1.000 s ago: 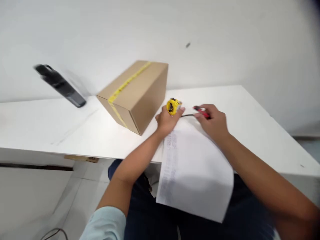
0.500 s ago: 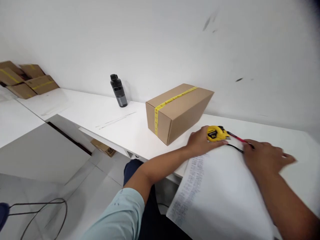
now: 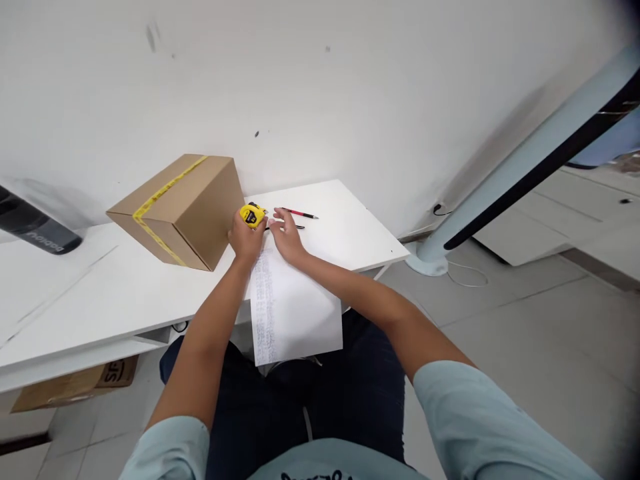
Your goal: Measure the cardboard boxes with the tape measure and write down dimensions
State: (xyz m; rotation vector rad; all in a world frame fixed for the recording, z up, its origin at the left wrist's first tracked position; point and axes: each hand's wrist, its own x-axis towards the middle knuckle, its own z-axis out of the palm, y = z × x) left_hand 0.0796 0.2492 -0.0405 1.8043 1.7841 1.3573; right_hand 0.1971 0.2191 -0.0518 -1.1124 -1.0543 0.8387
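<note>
My left hand (image 3: 245, 239) is closed round a yellow and black tape measure (image 3: 253, 215), just right of the cardboard box. My right hand (image 3: 289, 238) is close beside it, fingers slightly bent and apart, with nothing visibly gripped. A black pen (image 3: 300, 227) lies partly hidden under that hand. Just beyond the fingers rests a red and black pen (image 3: 300, 213). Beneath both wrists a sheet of paper (image 3: 305, 307), with handwriting down its left side, hangs over the table's front edge. The brown cardboard box (image 3: 205, 220) has yellow measuring-tape-patterned tape across it.
A dark bottle (image 3: 37, 223) stands at the left on the white table (image 3: 350, 220), whose right end lies past the pens. A pale blue column with a round base (image 3: 430, 260) rises from the floor at right. Another carton (image 3: 80, 383) sits under the table.
My view has swung right, so the box and bottle appear further left. The right hand has drawn in toward the tape measure, and the red pen now lies uncovered beyond it.
</note>
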